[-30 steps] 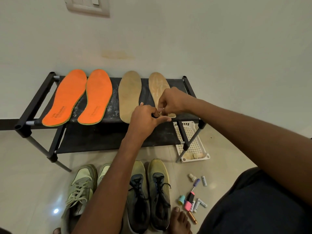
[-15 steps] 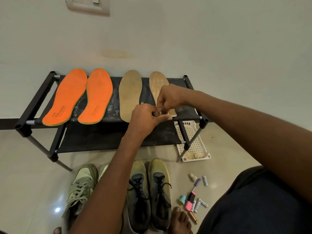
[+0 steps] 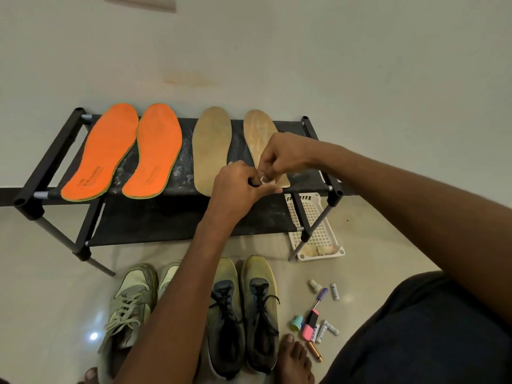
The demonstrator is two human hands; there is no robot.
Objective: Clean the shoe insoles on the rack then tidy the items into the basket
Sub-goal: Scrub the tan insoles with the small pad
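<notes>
So, nothing much looks finished: the orange insoles (image 3: 122,151) and tan insoles (image 3: 212,148) are laid out on the rack (image 3: 50,162), and the small items (image 3: 318,322) are scattered on the floor, outside the basket (image 3: 318,231). A small whitish thing (image 3: 267,182), maybe a wipe, is pinched by the left hand (image 3: 235,187) and right hand (image 3: 282,156), fingers curled, over the rightmost insole.

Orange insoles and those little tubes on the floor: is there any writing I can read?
"AIR", large print on the heel of the left orange insole; the word after it and the small line above are blurred.
Right orange insole: heel print too blurred to read.
White tubes on the floor: print too small.
</notes>
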